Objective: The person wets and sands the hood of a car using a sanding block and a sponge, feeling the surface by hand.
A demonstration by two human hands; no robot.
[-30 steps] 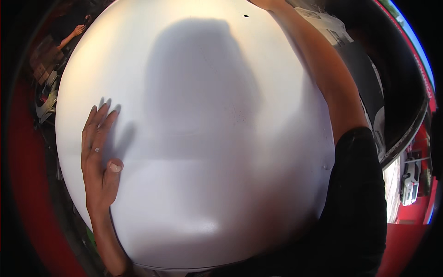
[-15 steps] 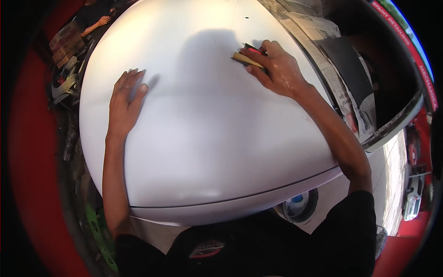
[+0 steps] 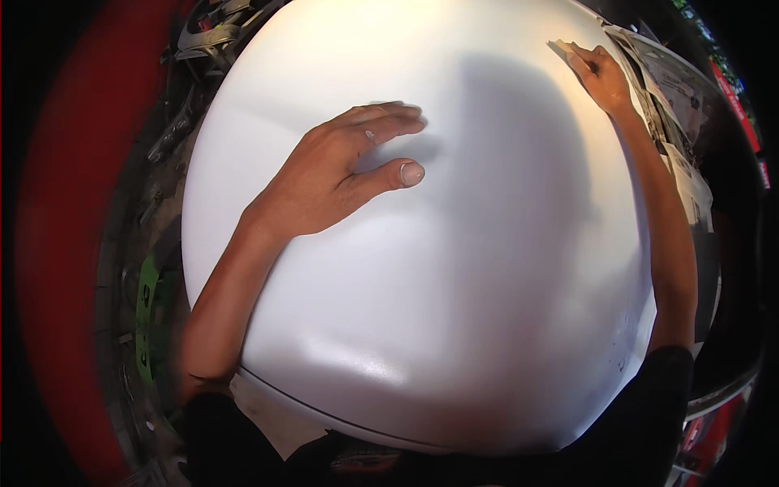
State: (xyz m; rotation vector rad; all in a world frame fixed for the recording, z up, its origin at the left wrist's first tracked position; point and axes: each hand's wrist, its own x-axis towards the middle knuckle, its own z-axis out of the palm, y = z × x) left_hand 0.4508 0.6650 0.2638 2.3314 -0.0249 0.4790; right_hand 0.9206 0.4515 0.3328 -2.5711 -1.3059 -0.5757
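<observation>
A broad, smooth white car panel [image 3: 422, 276], curved at its edges, fills the middle. Toward its far right edge, my right hand [image 3: 604, 79] is closed on a sanding block [image 3: 565, 49], tan with a dark edge, held against the surface. The fingers hide most of the block. My left hand [image 3: 333, 166] is over the left-centre part of the panel, palm down, with fingers stretched out and thumb apart. It holds nothing, and a shadow falls beside its fingertips; whether it touches the panel I cannot tell.
Newspaper sheets [image 3: 680, 97] cover the parts along the panel's right side. A green part [image 3: 146, 312] stands low at the left, near scattered pieces [image 3: 215, 32] at the far left. A red area [image 3: 77, 243] lies along the left rim. My shadow falls across the panel.
My right hand has moved right and farther away with the sanding block. The left hand has shifted right and looks larger. The whole view has shifted over the panel.
</observation>
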